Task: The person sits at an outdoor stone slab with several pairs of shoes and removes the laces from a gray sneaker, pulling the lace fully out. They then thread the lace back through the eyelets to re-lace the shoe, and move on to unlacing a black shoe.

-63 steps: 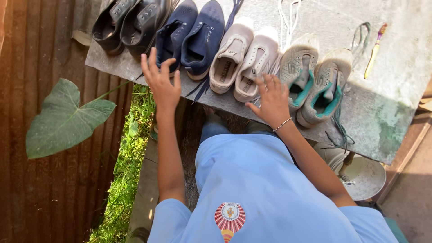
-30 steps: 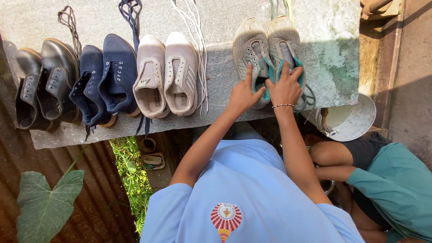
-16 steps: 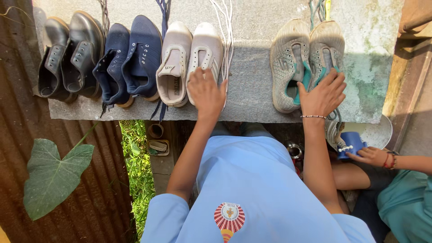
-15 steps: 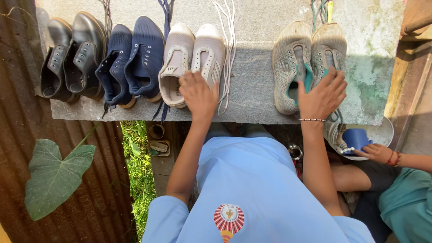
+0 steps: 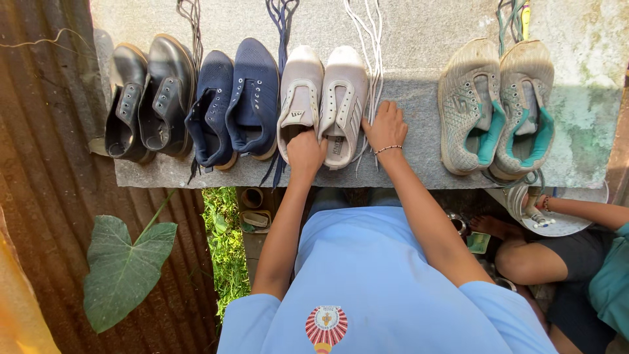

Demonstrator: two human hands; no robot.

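A grey stone slab (image 5: 419, 98) runs across the top of the view, with a rusty corrugated sheet (image 5: 46, 196) to its left and a big heart-shaped leaf (image 5: 124, 269) lying on that sheet. The person's light blue shirt (image 5: 386, 282) fills the lower middle.

4 pairs of shoes stand in a row on the slab, toes pointing away: black leather shoes (image 5: 144, 98) at the far left, navy shoes (image 5: 236, 101) just beside them, beige shoes (image 5: 324, 98) next, and, well apart to the right, worn grey shoes with teal lining (image 5: 498, 108). Loose laces lie beyond each pair; the white laces (image 5: 370, 39) trail along the right side of the beige pair.

The left hand (image 5: 306, 149) sits at the heel opening of the left beige shoe, fingers curled into it; it seems to grip the heel, though the fingertips are hidden. The right hand (image 5: 386, 126) lies flat and open on the slab, just beside the right beige shoe, touching the white laces.

At the lower right another person's arm (image 5: 583, 211) reaches to a pale basin (image 5: 544, 219).
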